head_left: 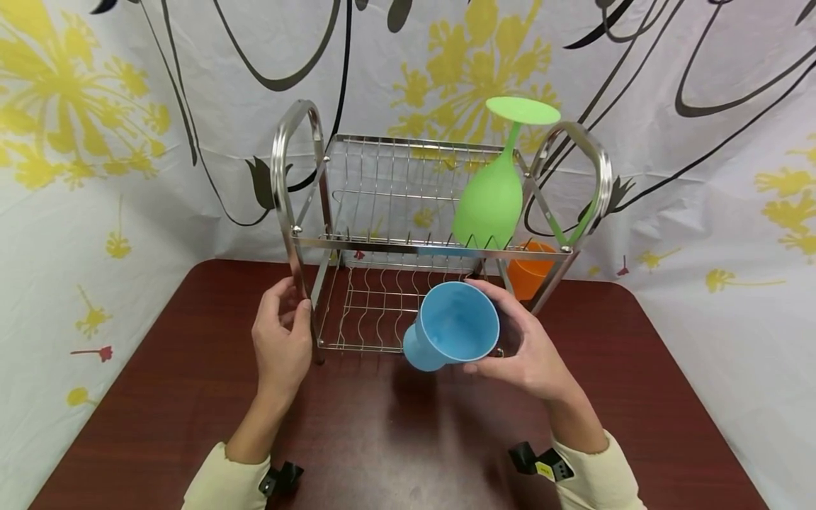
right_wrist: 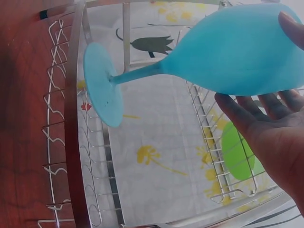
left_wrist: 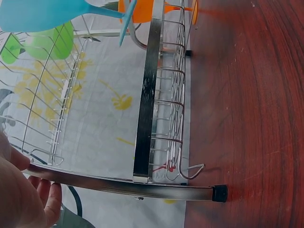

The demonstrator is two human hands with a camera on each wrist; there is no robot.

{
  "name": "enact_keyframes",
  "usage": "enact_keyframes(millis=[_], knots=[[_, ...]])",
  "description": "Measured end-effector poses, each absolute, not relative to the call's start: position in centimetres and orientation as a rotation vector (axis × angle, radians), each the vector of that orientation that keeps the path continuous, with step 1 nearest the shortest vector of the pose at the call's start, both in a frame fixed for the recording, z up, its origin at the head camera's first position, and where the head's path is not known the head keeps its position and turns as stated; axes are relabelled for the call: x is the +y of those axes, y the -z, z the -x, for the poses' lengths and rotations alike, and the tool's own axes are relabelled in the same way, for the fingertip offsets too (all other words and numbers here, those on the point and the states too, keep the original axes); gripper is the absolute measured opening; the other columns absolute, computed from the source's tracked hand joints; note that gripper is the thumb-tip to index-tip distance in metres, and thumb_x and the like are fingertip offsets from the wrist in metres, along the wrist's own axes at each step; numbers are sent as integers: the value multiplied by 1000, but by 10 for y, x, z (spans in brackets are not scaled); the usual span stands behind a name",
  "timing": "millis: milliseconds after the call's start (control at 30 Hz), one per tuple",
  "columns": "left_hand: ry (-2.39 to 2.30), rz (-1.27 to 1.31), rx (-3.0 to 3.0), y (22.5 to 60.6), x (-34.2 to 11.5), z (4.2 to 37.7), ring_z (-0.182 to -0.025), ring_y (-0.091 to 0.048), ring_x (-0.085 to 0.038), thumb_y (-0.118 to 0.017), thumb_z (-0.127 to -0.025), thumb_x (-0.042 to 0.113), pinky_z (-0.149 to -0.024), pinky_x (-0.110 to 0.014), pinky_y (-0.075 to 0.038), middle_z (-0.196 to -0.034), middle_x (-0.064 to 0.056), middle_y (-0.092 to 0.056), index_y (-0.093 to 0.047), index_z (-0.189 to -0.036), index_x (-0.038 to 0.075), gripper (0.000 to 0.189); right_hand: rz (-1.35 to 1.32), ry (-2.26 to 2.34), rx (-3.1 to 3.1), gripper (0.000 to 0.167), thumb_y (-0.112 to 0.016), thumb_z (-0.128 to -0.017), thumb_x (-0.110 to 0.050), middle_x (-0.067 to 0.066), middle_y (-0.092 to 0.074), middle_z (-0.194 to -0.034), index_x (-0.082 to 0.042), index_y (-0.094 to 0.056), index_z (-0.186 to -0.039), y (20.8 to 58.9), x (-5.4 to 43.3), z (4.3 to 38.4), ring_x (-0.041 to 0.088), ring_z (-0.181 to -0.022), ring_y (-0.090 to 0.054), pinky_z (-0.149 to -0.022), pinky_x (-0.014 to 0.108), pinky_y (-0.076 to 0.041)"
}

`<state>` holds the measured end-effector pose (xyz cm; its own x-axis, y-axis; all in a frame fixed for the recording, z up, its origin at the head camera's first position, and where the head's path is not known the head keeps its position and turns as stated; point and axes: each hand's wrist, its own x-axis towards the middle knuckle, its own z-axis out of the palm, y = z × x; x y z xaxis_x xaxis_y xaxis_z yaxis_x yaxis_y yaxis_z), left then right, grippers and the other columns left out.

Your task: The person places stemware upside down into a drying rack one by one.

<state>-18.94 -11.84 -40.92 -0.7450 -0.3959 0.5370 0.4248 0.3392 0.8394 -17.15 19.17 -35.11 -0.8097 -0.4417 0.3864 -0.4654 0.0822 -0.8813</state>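
Note:
My right hand (head_left: 532, 350) holds a blue plastic goblet (head_left: 459, 322) around its bowl, thumb on one side and fingers on the other. The goblet's mouth faces up toward the head camera; its stem and round foot (right_wrist: 102, 85) show in the right wrist view, in front of the two-tier metal dish rack (head_left: 433, 248). With thumb and fingers on either side, my left hand (head_left: 283, 343) grips the rack's left front post (left_wrist: 118, 184). A green goblet (head_left: 491, 202) leans upside down in the upper tier, its foot up.
Behind the rack's right front leg stands an orange goblet (head_left: 530, 273), partly hidden. The rack rests on a dark red wood-grain table (head_left: 357, 439). A white cloth with yellow flowers (head_left: 127, 234) hangs behind and at both sides.

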Motion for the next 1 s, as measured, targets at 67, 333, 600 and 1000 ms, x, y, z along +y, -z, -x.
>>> enact_keyframes(millis=[67,333,600,1000], knots=[[1484,14,-1898,407,-117,188,-95,-56,-13,-61,-89,-8,-77,-9,-48,-104,-19,-61,-60,-121,-3,32,-964,-1872,-2296,95,-79,-64,11,12,-44,-141,-1,-34,-146,352,191,171,32,-123,-47,-94,39,-53],[1474,1,-1883,401,-115,184,-95,-57,-17,-59,-89,-9,-77,-11,-48,-104,-21,-61,-59,-119,-6,30,-970,-1821,-2305,95,-80,-63,14,12,-43,-141,-4,-36,-146,353,188,171,32,-123,-47,-94,38,-52],[1471,43,-1798,411,-120,187,-95,-58,-13,-59,-90,-5,-77,-15,-50,-103,-12,-63,-62,-119,2,30,-964,-1767,-2309,95,-81,-63,12,11,-42,-142,-5,-36,-146,357,187,170,30,-124,-46,-98,35,-50],[1485,48,-1664,409,-118,182,-91,-60,-11,-57,-92,-4,-75,-19,-49,-96,-9,-61,-58,-119,-5,27,-1002,-1799,-2232,95,-77,-64,16,12,-40,-146,-5,-34,-146,361,184,169,34,-125,-44,-93,40,-53]])
